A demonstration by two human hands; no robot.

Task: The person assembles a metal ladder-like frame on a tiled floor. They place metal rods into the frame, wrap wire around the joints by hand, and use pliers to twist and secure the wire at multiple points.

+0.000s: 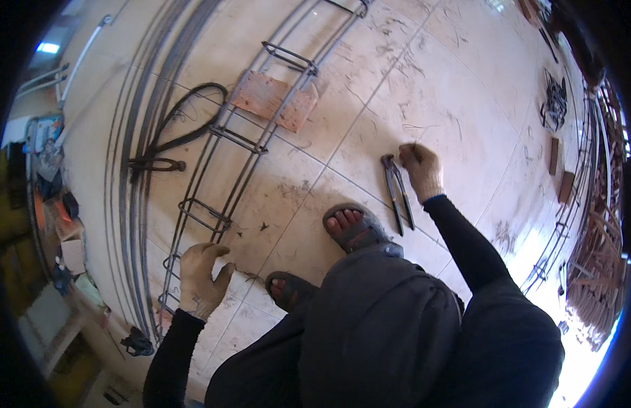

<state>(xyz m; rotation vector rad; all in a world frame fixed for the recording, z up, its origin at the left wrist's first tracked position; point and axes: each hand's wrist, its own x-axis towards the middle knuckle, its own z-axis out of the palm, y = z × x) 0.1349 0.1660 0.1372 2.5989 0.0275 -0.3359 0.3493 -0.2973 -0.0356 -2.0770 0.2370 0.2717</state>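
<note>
My left hand (202,280), in a pale work glove, is beside the near part of a long rebar cage (242,173), with thumb and fingers apart and nothing visible between them. My gloved right hand (424,170) is low over the tiles, fingers closed together. Thin tie wire (420,127) sticks out past its fingertips. Just left of that hand, a pair of end-cutting pincers (397,194) lies on the floor, jaws pointing away from me. The cage has square stirrups along its bars and crosses over a reddish brick slab (273,100).
Long loose steel bars (133,170) run along the left, with a loop of dark wire (193,115) and another pincer-like tool (159,164) by them. At right lie a tangled wire bundle (553,102), wooden blocks (555,156) and more rebar. My sandalled feet stand between both hands.
</note>
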